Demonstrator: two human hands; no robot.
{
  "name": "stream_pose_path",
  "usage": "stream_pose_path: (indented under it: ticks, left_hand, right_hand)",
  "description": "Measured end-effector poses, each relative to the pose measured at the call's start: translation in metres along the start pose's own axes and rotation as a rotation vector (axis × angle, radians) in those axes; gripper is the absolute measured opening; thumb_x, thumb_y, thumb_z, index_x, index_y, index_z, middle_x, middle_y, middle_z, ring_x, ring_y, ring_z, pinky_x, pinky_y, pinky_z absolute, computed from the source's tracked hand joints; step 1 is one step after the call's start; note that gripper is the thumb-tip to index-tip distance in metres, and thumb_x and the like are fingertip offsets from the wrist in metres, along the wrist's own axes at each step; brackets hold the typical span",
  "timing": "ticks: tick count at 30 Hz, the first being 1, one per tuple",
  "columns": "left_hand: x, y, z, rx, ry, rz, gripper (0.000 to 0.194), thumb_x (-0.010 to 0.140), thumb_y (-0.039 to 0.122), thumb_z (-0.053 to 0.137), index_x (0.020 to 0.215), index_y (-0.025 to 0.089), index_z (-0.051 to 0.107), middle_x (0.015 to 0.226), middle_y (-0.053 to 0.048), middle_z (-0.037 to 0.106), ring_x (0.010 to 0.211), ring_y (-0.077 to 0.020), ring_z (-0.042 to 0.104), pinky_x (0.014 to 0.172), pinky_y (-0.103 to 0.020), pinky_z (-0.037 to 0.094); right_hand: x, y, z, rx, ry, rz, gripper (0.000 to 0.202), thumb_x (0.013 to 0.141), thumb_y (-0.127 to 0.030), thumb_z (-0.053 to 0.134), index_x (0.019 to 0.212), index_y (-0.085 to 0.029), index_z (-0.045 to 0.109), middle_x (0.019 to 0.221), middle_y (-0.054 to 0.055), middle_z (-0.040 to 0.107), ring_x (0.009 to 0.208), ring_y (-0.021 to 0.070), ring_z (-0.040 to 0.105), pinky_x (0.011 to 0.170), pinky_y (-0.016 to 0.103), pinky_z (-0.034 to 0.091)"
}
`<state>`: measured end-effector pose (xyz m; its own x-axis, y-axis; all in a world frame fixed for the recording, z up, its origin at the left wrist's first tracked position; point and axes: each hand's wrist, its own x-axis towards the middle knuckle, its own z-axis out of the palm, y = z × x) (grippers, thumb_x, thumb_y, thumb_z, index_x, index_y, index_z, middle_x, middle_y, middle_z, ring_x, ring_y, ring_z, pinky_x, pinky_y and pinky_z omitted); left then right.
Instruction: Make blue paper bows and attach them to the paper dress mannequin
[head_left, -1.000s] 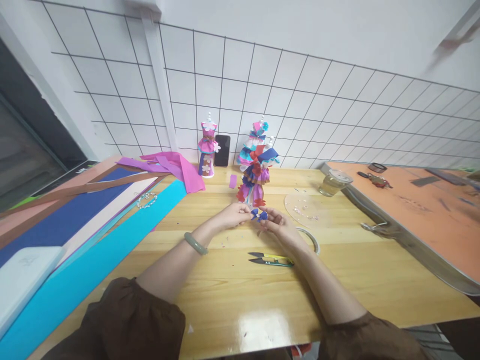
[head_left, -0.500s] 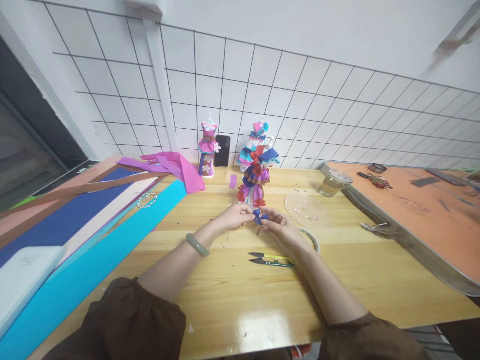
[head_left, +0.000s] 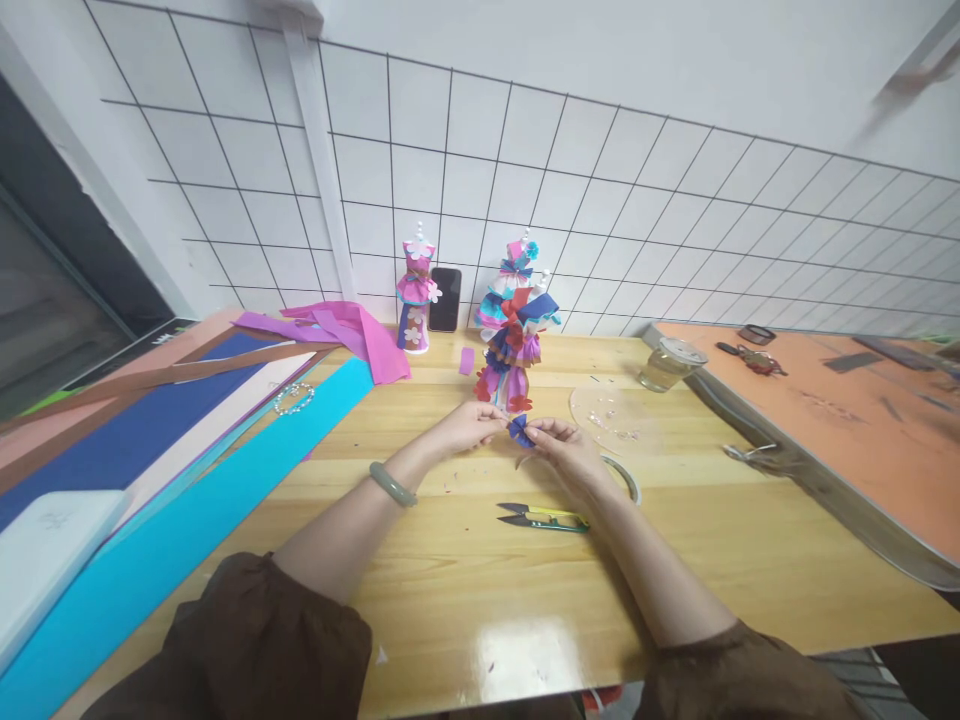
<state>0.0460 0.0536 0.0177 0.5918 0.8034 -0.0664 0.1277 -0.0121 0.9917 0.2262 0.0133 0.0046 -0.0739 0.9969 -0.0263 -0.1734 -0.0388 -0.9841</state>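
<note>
A small pleated blue paper piece is pinched in the fingers of my right hand. My left hand is at the left edge of the blue piece, thumb and finger pressed together; what they hold is too small to make out. Just behind the hands stand decorated paper dress figures with ruffles in blue, pink, red and white. Yellow-and-green thread snips lie on the table in front of my right hand. A roll of tape is partly hidden by my right wrist.
Another paper dress figure stands beside a dark phone. Coloured paper strips and a white box lie at left. A clear disc with small beads, a cup and an orange-topped tray are at right.
My left hand has drawn slightly left, away from the middle of the blue piece. The blue piece now faces more open, held in my right fingers.
</note>
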Motion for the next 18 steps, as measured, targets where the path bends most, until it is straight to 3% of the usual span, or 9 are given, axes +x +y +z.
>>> stream_pose_path:
  ticks: [6, 11, 18]
  left_hand:
    - [-0.004, 0.007, 0.003, 0.006, -0.048, -0.001, 0.039, 0.068, 0.048, 0.054, 0.085, 0.012, 0.056, 0.048, 0.006, 0.036, 0.038, -0.0036, 0.028, 0.037, -0.019, 0.017]
    - [-0.008, 0.009, 0.009, 0.011, -0.037, -0.027, 0.036, 0.064, 0.048, 0.059, 0.073, 0.013, 0.052, 0.047, 0.007, 0.035, 0.037, -0.0034, 0.028, 0.037, -0.020, 0.017]
    - [-0.007, 0.005, 0.015, -0.285, -0.042, -0.123, 0.030, 0.063, 0.040, 0.061, 0.067, 0.015, 0.044, 0.049, 0.007, 0.036, 0.039, -0.0026, 0.031, 0.038, -0.017, 0.016]
  right_hand:
    - [0.001, -0.001, 0.001, 0.062, -0.010, 0.023, 0.021, 0.058, -0.031, 0.072, 0.075, -0.021, 0.066, 0.075, 0.001, 0.068, 0.067, 0.0138, 0.061, 0.066, 0.028, 0.047]
    - [0.000, -0.001, 0.005, 0.108, 0.042, 0.012, 0.018, 0.059, -0.031, 0.072, 0.072, -0.020, 0.066, 0.075, 0.001, 0.067, 0.067, 0.0135, 0.060, 0.067, 0.028, 0.047]
    - [-0.003, -0.001, 0.013, 0.107, 0.099, -0.048, 0.017, 0.060, -0.028, 0.071, 0.074, -0.021, 0.067, 0.073, 0.000, 0.068, 0.063, 0.0114, 0.059, 0.066, 0.026, 0.046]
